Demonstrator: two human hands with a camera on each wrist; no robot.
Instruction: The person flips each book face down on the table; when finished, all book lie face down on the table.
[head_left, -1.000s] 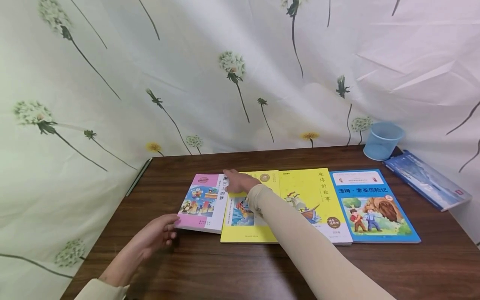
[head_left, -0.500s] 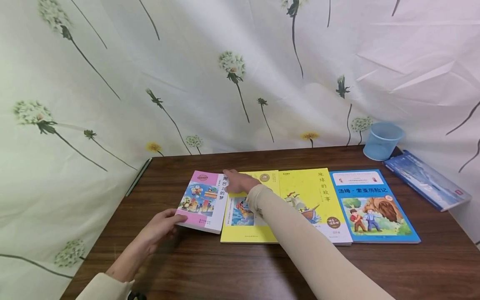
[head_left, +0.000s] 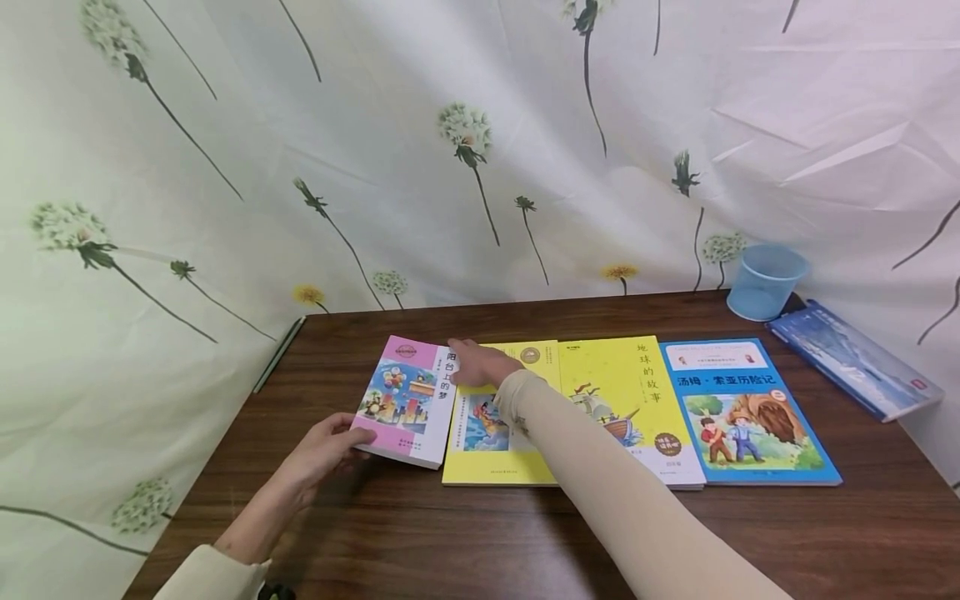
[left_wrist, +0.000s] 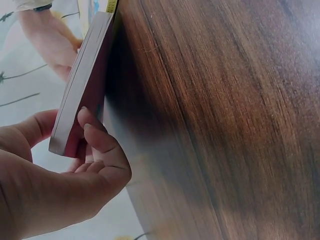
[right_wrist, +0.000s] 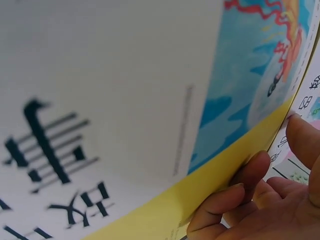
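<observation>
A thick pink-and-white book (head_left: 405,400) is the leftmost of a row of books, its left side raised off the table. My left hand (head_left: 322,454) pinches its lower left corner, thumb on the cover and fingers curled beneath, as the left wrist view shows at the book's edge (left_wrist: 82,85). My right hand (head_left: 480,364) grips around the book's upper right corner. In the right wrist view its thumb (right_wrist: 302,140) lies on the white strip and its curled fingers (right_wrist: 225,200) lie by the neighbouring yellow book (right_wrist: 150,215). The right sleeve covers part of that yellow book.
Farther right lie a yellow ship-cover book (head_left: 615,408) and a blue book (head_left: 750,417), side by side. A blue bin (head_left: 767,283) stands at the back right, beside another blue book (head_left: 855,362). Flower-patterned cloth hangs behind the wooden table (head_left: 420,542).
My left hand has moved up to the pink book's corner and taken hold of it. The book's left side has risen and its top edge tilted. My right hand has stayed in place.
</observation>
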